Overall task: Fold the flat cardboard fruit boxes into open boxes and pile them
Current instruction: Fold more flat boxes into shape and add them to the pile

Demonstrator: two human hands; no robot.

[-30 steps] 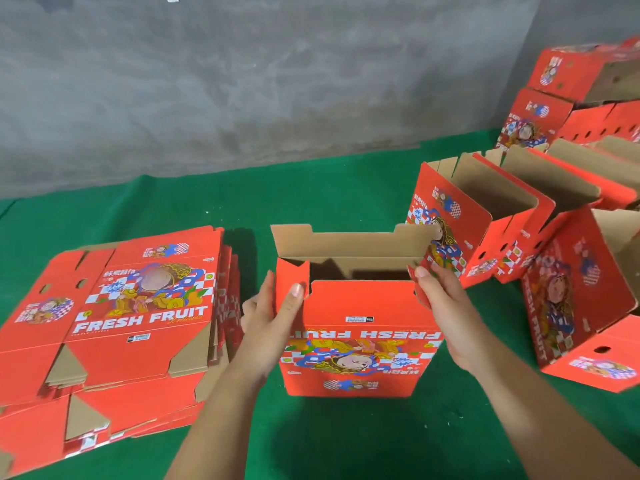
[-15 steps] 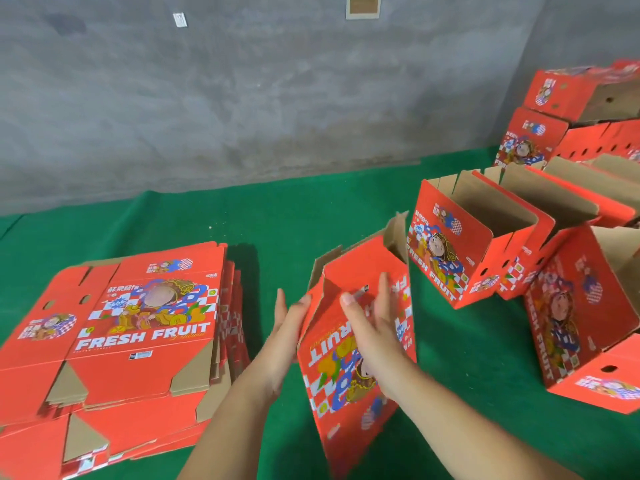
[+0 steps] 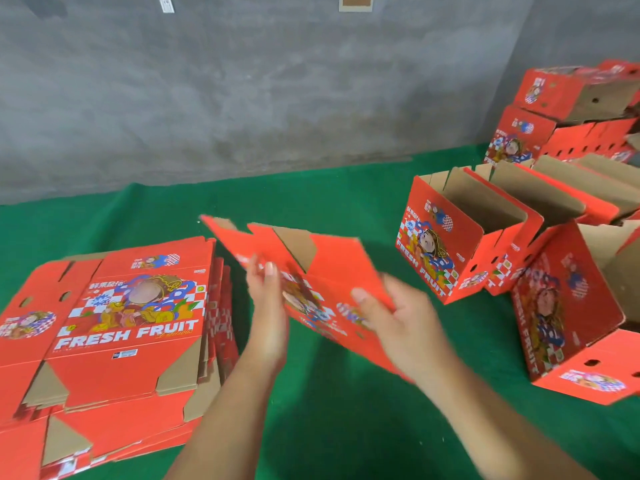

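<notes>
In the head view, at the centre of the frame, a red fruit box point(image 3: 325, 271) is held tilted above the green mat point(image 3: 311, 202). The left hand point(image 3: 268, 306) lies with straight fingers against its left end. The right hand point(image 3: 398, 323) is at its lower right edge; it is blurred, so I cannot tell its grip. At the lower left lies the stack of flat boxes point(image 3: 114, 323). On the right stand the folded boxes point(image 3: 464, 237).

Green carpet point(image 3: 329, 202) meets a grey concrete wall point(image 3: 242, 81) — two small tags up high.
</notes>
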